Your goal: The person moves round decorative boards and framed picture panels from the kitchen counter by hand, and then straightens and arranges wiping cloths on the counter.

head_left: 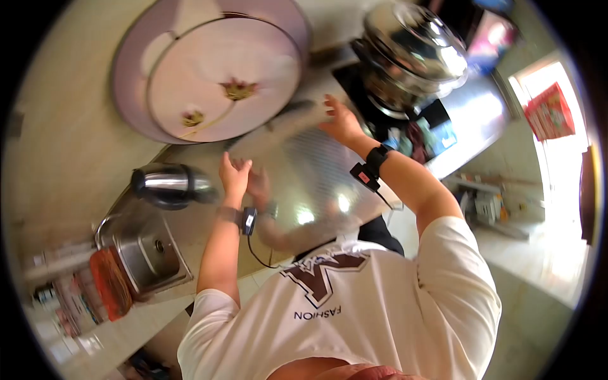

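Observation:
A large shiny metal board (310, 183), blurred in places, lies in front of my body and mirrors my left hand and wristband. My left hand (235, 176) is beside the board's left edge, with thumb and fingers apart. By the upper right edge is my right hand (342, 122), its fingers spread and slightly bent. Neither hand visibly closes round the board, and whether they touch it is unclear. A black wristband with a small box (365, 175) and cable sits on my right wrist; a similar box (249, 220) is on my left.
A big round pinkish lid or tray with flowers (215, 76) leans on the wall. A steel pot with glass lid (411, 57) stands on the black stove at right. Left are a steel kettle-like vessel (166, 185), a sink (142, 259) and a red item (109, 285).

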`<state>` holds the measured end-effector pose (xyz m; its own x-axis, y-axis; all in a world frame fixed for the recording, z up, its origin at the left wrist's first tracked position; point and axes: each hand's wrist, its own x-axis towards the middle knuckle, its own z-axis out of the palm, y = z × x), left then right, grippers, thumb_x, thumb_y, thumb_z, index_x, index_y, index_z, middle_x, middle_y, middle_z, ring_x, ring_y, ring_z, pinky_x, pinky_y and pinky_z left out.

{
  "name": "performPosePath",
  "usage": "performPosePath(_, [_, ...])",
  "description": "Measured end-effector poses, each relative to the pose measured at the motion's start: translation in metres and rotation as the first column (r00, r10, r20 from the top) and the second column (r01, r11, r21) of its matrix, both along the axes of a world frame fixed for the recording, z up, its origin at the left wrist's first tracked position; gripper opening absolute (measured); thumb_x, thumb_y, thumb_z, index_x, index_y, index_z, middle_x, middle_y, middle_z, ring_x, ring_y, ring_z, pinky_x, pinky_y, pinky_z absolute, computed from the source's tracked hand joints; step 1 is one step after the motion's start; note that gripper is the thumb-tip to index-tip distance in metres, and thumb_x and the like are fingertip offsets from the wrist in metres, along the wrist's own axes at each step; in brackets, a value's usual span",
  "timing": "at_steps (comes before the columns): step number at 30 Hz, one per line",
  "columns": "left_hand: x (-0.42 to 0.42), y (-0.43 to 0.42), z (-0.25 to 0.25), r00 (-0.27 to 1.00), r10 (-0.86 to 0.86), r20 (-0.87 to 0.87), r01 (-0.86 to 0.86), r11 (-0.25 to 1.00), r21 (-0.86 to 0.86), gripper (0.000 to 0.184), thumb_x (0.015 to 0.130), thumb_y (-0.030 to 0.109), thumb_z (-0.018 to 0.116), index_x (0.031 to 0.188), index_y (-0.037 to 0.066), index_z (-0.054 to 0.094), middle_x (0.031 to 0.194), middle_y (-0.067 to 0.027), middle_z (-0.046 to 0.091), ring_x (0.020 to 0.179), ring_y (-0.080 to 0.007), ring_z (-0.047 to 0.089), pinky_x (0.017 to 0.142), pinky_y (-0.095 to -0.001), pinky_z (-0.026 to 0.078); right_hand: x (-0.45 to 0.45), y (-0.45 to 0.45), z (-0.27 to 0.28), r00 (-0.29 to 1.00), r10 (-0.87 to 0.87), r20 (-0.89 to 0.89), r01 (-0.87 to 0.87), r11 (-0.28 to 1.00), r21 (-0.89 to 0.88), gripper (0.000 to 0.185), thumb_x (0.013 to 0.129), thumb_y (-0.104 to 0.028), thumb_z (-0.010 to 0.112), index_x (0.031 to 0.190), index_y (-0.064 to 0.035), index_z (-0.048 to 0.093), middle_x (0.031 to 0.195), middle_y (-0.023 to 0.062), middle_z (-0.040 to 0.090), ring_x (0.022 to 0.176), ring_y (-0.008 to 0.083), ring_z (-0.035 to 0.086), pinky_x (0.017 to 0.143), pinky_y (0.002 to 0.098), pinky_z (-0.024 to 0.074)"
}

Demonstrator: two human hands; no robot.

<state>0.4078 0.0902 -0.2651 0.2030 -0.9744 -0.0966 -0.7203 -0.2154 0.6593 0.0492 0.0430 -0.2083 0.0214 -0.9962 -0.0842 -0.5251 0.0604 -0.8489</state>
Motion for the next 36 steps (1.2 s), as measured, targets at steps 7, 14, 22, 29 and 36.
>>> performPosePath(7, [-0.116, 0.156, 0.005, 0.775, -0.510, 0.372, 0.517, 0.851, 0.091, 0.075, 0.080, 0.032, 0.074, 0.139, 0.000, 0.041, 0.151, -0.0285, 0.027, 0.139, -0.0465, 0.026, 0.113, -0.0519, 0.025, -0.094, 0.128, 0.014, 0.991, 0.123, -0.042, -0.126, 0.989, -0.073, 0.033, 0.078, -0.012, 0.068, 0.110, -0.0064, 0.065, 0.091, 0.0111, 0.071, 0.083, 0.0268, 0.069, 0.075, 0.0345, 0.0552])
performPosePath(14, [-0.197, 0.209, 0.020, 0.739, -0.606, 0.294, 0.589, 0.793, 0.155, 0.060, 0.082, 0.026, 0.073, 0.134, 0.005, 0.050, 0.152, -0.0240, 0.030, 0.139, -0.0420, 0.029, 0.112, -0.0495, 0.028, -0.244, 0.262, 0.018, 0.991, -0.131, 0.022, 0.124, 0.972, 0.202, 0.040, 0.079, -0.008, 0.070, 0.118, -0.0048, 0.062, 0.097, 0.0099, 0.072, 0.087, 0.0213, 0.069, 0.080, 0.0320, 0.0549])
performPosePath(22, [-0.374, 0.208, 0.022, 0.665, -0.719, 0.200, 0.729, 0.683, 0.034, 0.062, 0.080, 0.017, 0.072, 0.136, 0.003, 0.047, 0.149, -0.0210, 0.035, 0.135, -0.0401, 0.036, 0.110, -0.0458, 0.032, -0.433, 0.470, 0.002, 0.813, -0.580, -0.057, 0.556, 0.742, 0.374, 0.037, 0.085, -0.010, 0.068, 0.121, -0.0021, 0.061, 0.101, 0.0111, 0.072, 0.091, 0.0219, 0.068, 0.082, 0.0312, 0.0529])
performPosePath(29, [-0.506, 0.166, 0.045, 0.620, -0.711, 0.331, 0.765, 0.641, -0.056, 0.063, 0.081, 0.018, 0.072, 0.136, 0.002, 0.046, 0.150, -0.0199, 0.034, 0.137, -0.0389, 0.032, 0.112, -0.0466, 0.030, -0.525, 0.579, -0.003, 0.546, -0.834, -0.076, 0.785, 0.479, 0.393, 0.036, 0.085, -0.009, 0.068, 0.120, -0.0005, 0.061, 0.103, 0.0099, 0.071, 0.094, 0.0180, 0.067, 0.086, 0.0289, 0.0516])
performPosePath(36, [-0.576, 0.135, 0.059, 0.527, -0.775, 0.349, 0.835, 0.548, -0.044, 0.062, 0.084, 0.021, 0.069, 0.138, 0.002, 0.044, 0.150, -0.0178, 0.034, 0.137, -0.0364, 0.032, 0.113, -0.0444, 0.029, -0.620, 0.550, 0.010, 0.292, -0.945, 0.150, 0.932, 0.316, 0.179, 0.038, 0.086, -0.009, 0.070, 0.121, 0.0013, 0.059, 0.110, 0.0104, 0.068, 0.100, 0.0161, 0.065, 0.089, 0.0275, 0.0505])
